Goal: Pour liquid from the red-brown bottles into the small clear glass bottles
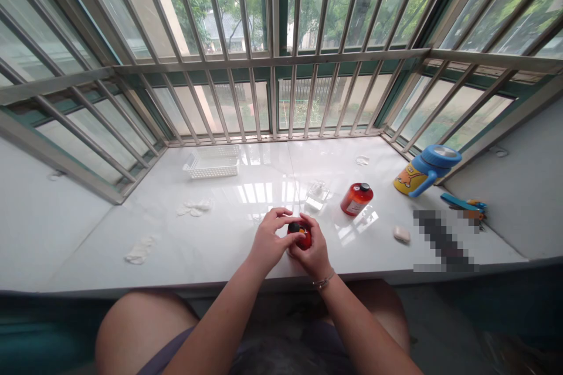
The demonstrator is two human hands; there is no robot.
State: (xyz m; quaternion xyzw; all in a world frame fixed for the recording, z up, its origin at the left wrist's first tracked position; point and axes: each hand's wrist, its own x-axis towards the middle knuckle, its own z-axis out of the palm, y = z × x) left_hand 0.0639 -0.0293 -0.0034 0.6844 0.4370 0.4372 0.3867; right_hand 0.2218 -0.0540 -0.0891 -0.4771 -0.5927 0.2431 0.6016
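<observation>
Near the front edge of the sill [206,240], our left grip [268,240] pinches the black cap [293,227] and our right grip [314,249] wraps the red bottle [304,240], which looks light and slippery, safest held round its body.

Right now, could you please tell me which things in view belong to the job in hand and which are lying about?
Job in hand: orange bottle with a black cap, held by the left hand and right hand.
Lying about: second orange bottle, white plastic basket, blue-lidded yellow cup, white pads.
</observation>
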